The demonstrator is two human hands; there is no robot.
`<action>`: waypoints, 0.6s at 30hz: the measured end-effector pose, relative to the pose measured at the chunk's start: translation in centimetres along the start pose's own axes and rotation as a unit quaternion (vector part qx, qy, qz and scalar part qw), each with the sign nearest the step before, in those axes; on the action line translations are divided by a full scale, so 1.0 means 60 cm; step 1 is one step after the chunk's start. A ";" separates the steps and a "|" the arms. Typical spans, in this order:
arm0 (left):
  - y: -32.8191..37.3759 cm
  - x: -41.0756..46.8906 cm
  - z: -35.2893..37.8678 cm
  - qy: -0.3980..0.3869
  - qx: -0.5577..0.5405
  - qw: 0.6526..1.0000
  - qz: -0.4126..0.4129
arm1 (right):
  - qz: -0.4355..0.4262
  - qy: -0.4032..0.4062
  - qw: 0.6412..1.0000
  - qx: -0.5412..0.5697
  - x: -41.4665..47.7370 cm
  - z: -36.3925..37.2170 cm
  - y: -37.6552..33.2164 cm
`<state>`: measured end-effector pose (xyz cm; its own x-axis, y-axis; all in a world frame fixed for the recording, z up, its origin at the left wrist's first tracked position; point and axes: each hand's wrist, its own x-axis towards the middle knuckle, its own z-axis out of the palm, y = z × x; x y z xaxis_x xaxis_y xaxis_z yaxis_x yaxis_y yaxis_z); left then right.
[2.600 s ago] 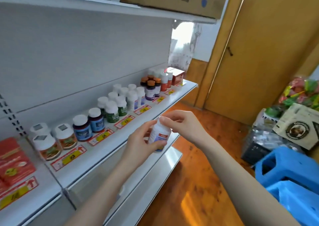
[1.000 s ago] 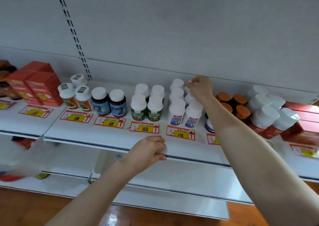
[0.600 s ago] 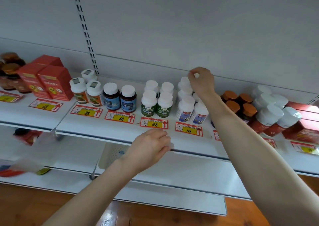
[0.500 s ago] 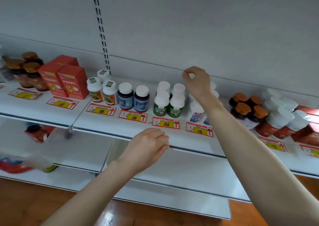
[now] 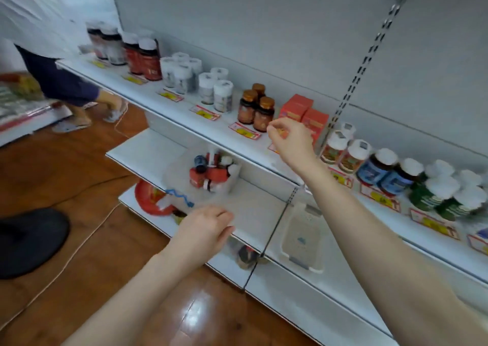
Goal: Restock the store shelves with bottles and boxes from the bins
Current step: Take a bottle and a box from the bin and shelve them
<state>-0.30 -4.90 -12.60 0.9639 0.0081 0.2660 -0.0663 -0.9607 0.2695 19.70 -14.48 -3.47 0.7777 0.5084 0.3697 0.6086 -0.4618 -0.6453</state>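
Head view: your left hand (image 5: 203,229) hangs loosely curled and empty above the lower shelf (image 5: 148,151). Your right hand (image 5: 290,140), also loosely curled and empty, is before two red boxes (image 5: 303,111), beside three brown bottles (image 5: 254,107). One stocked bin (image 5: 208,177) sits on the lower shelf.

Two red boxes (image 5: 297,106) stand on the upper shelf (image 5: 184,113). Just left of the boxes are three amber bottles (image 5: 248,105). Just right of them are three white-capped bottles (image 5: 356,156), then two blue-labelled bottles (image 5: 375,172). Below the boxes sit two clear bins (image 5: 301,224). Two hands show, the left hand (image 5: 203,229) and the right hand (image 5: 290,139).
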 end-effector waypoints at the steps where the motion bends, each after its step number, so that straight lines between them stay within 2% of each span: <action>1: -0.024 -0.017 -0.005 0.003 0.007 1.000 -0.013 | -0.008 -0.015 1.000 0.003 0.003 0.030 -0.018; 5: -0.103 -0.067 -0.010 0.007 0.012 0.996 -0.091 | -0.027 -0.098 0.994 0.029 0.008 0.147 -0.072; 10: -0.197 -0.096 0.012 -0.015 0.022 0.985 -0.171 | -0.022 -0.193 0.981 0.022 0.016 0.291 -0.073; 15: -0.305 -0.073 0.038 -0.042 0.019 0.973 -0.228 | 0.063 -0.264 0.962 0.027 0.036 0.423 -0.004; 18: -0.365 -0.036 0.057 -0.045 0.005 0.965 -0.257 | 0.138 -0.268 0.953 0.028 0.063 0.481 0.038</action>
<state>-0.06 15.21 -22.23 0.8877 0.4601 0.0181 0.4282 -0.8393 0.3351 19.47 7.34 -22.82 0.7053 0.6787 -0.2048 0.3718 -0.6001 -0.7083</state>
